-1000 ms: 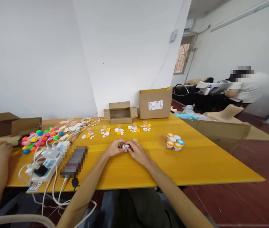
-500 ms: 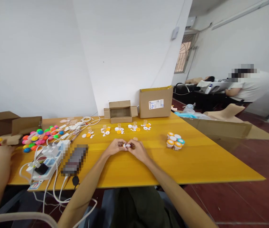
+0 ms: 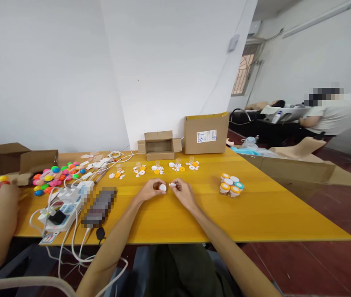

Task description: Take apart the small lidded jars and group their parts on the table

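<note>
My left hand (image 3: 150, 191) is closed on a round white cap (image 3: 162, 187), its flat face turned toward me. A short distance to the right, my right hand (image 3: 183, 194) pinches a small white plastic piece (image 3: 172, 185) whose exact kind is too small to tell. The two held parts are apart, just above the table. Behind my hands lies a row of small part sets: white discs (image 3: 191, 167), orange rings (image 3: 182, 169) and clear little cups (image 3: 157, 163). To the right stands a cluster of small clear jars with orange, white and teal lids (image 3: 239, 185).
An open carton (image 3: 159, 156) and a closed cardboard box (image 3: 206, 134) stand against the wall. Leftward are a power strip (image 3: 67, 210), a phone (image 3: 99, 206), cables and colourful balls (image 3: 48, 178), with another person's arm (image 3: 5, 210) beside them. Someone sits far right.
My hands have moved slightly apart; the white parts that were together between my fingers are now separated, one in each hand. The view has shifted slightly.
</note>
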A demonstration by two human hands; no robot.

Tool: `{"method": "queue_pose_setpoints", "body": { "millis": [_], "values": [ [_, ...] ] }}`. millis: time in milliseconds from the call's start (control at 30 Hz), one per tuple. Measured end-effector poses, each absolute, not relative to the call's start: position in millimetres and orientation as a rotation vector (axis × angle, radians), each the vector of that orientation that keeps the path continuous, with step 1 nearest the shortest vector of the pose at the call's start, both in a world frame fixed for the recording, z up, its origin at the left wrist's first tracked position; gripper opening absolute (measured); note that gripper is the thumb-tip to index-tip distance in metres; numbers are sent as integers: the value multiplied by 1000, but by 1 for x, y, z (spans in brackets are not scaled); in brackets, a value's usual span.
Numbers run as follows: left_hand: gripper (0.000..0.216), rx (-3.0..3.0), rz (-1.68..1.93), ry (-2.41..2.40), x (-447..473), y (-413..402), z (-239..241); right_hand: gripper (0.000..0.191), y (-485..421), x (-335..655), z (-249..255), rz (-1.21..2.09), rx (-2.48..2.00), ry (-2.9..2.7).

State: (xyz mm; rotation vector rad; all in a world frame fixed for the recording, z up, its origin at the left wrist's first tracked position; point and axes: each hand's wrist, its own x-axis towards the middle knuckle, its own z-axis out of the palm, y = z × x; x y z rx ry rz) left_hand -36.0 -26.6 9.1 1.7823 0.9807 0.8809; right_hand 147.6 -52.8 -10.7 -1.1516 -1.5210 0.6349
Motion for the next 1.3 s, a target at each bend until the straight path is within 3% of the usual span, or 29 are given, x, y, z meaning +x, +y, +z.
{"method": "queue_pose_setpoints", "body": {
  "millis": [267,600,767,933,1300],
  "values": [
    [23,1971,886,1051,-46,-25,11,6,-43,161,-13,606,-1285,-1352],
    [20,2155,891,1063,-47,-24,9,41,-49,162,-4,833,-1001,-1230],
    [11,2184,958,1076,-42,-27,12,42,-49,154,-9,1002,-937,-1302],
    [17,2190,1059,1024,-33,-34,17,40,-53,142,-14,1238,-898,-1419],
    [12,2079,1003,1029,-24,-37,19,40,-55,140,-11,1234,-898,-1379]
  ]
}}
